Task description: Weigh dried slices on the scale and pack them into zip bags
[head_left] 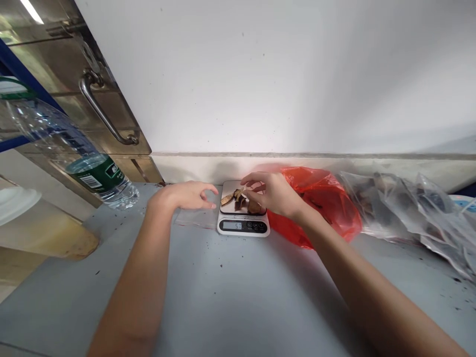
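A small white kitchen scale (pixel 243 231) stands on the grey table, its display lit with digits that look like 57. Several dried brown pieces, perhaps mushroom slices (pixel 227 198), lie on its plate. Over the right part of the plate, my right hand (pixel 273 193) has its fingers bent and the tips pinched at one dried slice among them. My left hand (pixel 191 195) hovers left of the scale with thumb and fingers apart, holding nothing. Beneath it a clear plastic bag (pixel 197 217) lies flat. Right of the scale is an open red plastic bag (pixel 334 213), partly behind my right forearm.
Clear bags with dark contents (pixel 405 203) lie at the right. A water bottle (pixel 98 173) and a cloudy plastic container (pixel 48 228) stand at the left. A white wall (pixel 275 79) rises behind the table. Dark crumbs dot the tabletop (pixel 223 297).
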A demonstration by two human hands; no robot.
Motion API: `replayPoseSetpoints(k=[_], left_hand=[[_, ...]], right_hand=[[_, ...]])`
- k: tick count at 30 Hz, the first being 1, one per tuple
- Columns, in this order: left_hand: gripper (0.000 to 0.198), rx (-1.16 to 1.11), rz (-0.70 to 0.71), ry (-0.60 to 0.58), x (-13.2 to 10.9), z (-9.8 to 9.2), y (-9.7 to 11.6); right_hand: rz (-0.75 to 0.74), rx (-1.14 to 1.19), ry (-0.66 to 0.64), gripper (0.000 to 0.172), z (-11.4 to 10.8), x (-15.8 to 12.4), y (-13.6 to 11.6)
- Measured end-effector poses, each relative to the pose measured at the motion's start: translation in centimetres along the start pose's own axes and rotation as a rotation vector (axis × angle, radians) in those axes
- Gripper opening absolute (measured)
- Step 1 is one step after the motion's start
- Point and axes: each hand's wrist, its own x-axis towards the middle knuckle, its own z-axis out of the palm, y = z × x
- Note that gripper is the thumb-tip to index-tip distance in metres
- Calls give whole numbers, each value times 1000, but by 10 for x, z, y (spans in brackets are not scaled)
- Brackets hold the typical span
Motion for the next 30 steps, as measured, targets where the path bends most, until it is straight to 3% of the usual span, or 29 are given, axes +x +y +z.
replayPoseSetpoints(k=[8, 15, 20, 22, 25, 30], left_hand=[[77, 14, -78, -132, 10, 11, -6], [22, 63, -45, -130, 21, 20, -17], [47, 56, -47, -112, 19, 19, -19], [43, 60, -52, -106, 21, 21, -19], [26, 49, -43, -106, 26, 23, -17], [23, 24, -32, -97, 27, 24, -11]], right_hand=[[-79, -75, 25, 15, -28, -4, -4], [-66, -87, 0, 18, -37, -6, -4], [-60, -123, 11, 22, -43, -6, -7], [-19, -174, -1, 20, -49, -8, -11], [100, -310, -137, 17, -65, -14, -18], [339, -521, -413, 21, -86, -25, -16]])
